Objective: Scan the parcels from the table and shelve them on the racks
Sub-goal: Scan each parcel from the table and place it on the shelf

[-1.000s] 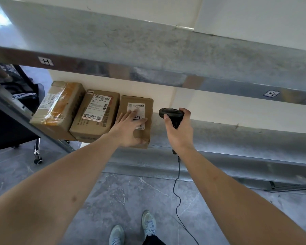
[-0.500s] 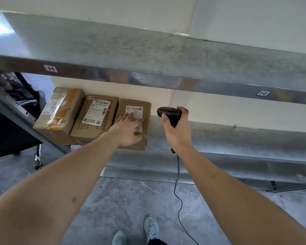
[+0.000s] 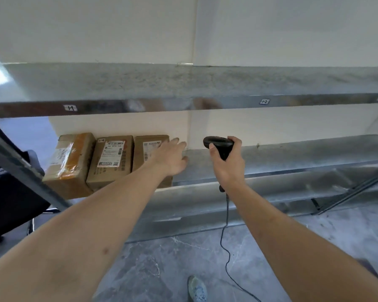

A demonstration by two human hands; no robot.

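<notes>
Three brown cardboard parcels lie side by side at the left end of the lower metal shelf (image 3: pixel 271 158). The right parcel (image 3: pixel 147 149) carries a white label, and my left hand (image 3: pixel 170 159) lies over its right edge with fingers stretched out toward the wall. The middle parcel (image 3: pixel 112 160) shows a label with barcodes. The left parcel (image 3: pixel 69 164) is wrapped in orange-brown tape. My right hand (image 3: pixel 227 164) grips a black barcode scanner (image 3: pixel 218 147) just right of the parcels, its cable (image 3: pixel 225 232) hanging down to the floor.
An upper metal shelf (image 3: pixel 205 83) spans the view above, with small tags on its front rail. A slanted dark frame post (image 3: pixel 20 171) and a dark chair (image 3: pixel 7 205) stand at the left. Grey marbled floor and my shoe (image 3: pixel 196 288) lie below.
My left hand slid from the top of the right parcel to its right edge. The view tilted up, showing more of the wall and upper shelf. The scanner hand stayed in place.
</notes>
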